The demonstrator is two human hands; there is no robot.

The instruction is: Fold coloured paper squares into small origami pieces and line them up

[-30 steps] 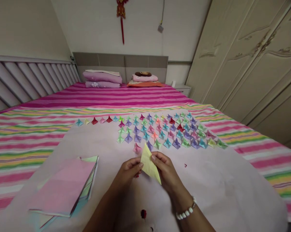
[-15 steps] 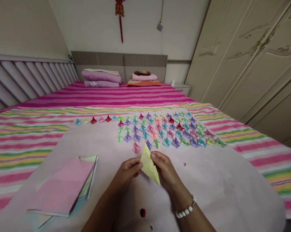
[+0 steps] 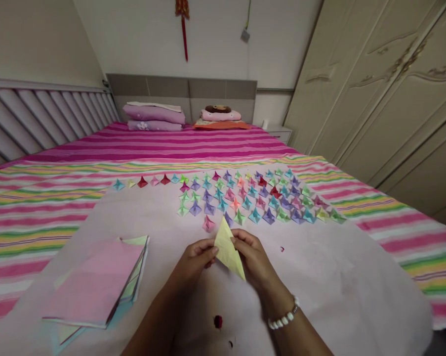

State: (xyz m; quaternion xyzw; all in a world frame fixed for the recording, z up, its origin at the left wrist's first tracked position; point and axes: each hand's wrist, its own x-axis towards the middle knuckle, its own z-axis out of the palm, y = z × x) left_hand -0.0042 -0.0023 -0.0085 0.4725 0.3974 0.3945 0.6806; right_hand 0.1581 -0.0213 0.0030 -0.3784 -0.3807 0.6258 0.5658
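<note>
A sheet of yellow paper (image 3: pixel 228 249), folded into a pointed diamond-like shape, is held up between both hands above the white sheet. My left hand (image 3: pixel 198 257) pinches its left edge between thumb and fingers. On the other side, my right hand (image 3: pixel 250 252) grips the right edge, thumb on the near face and fingers partly behind the paper. Just beyond the yellow tip lies a pink folded paper piece (image 3: pixel 208 223). Rows of small folded paper pieces (image 3: pixel 255 215) in many colours stretch across the far part of the sheet.
A stack of coloured paper (image 3: pixel 97 282), pink on top, lies at the left. The large white sheet (image 3: pixel 311 291) covers a striped bedspread (image 3: pixel 393 212). A small dark red scrap (image 3: pixel 218 322) rests near my forearms. Folded bedding (image 3: pixel 156 116) sits by the headboard; a wardrobe (image 3: pixel 374 89) stands right.
The view has shifted very slightly. Both hands keep their hold on the yellow paper in nearly the same place.
</note>
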